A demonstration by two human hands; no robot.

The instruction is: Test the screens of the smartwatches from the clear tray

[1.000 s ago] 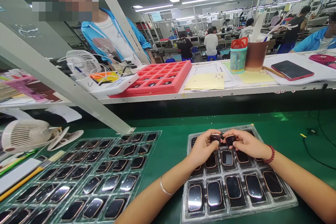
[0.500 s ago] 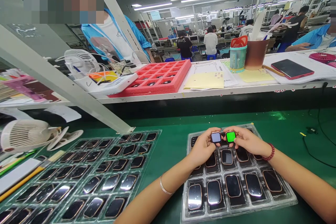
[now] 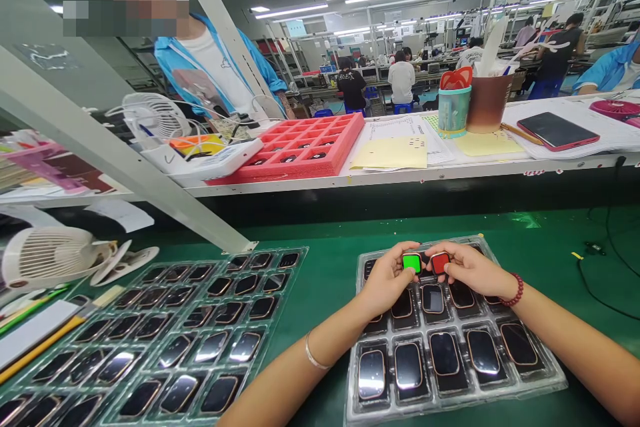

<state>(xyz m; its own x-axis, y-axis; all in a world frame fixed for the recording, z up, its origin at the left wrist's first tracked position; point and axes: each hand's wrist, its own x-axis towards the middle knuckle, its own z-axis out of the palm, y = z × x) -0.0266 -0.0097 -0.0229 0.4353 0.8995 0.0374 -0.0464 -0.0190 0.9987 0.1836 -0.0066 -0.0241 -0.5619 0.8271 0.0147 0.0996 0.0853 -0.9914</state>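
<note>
Between the fingers of my left hand [image 3: 387, 282] is a smartwatch without a strap, its green-lit screen [image 3: 412, 263] facing me. My right hand [image 3: 467, 268] grips a second smartwatch, whose screen [image 3: 440, 263] shows red. My thumbs rest at the lower edges of the two screens, and the watches sit side by side, slightly apart. Both hands are above the far part of a clear plastic tray [image 3: 417, 408]. In its pockets lie several dark-screened smartwatches [image 3: 444, 354] with gold-coloured rims. Some pockets are hidden under my hands.
At left lie more clear trays [image 3: 200, 333] of smartwatches, beside a white fan [image 3: 47, 259]. A slanted white post [image 3: 165, 173] rises there. On the shelf ahead are a red foam tray [image 3: 320, 147], a cup [image 3: 487, 103] and a phone [image 3: 557, 131]. A co-worker [image 3: 220, 67] stands behind it.
The left watch's screen has gone from pale bluish-white to green, and the right one's from green to red. My left thumb has moved onto its screen's lower edge.
</note>
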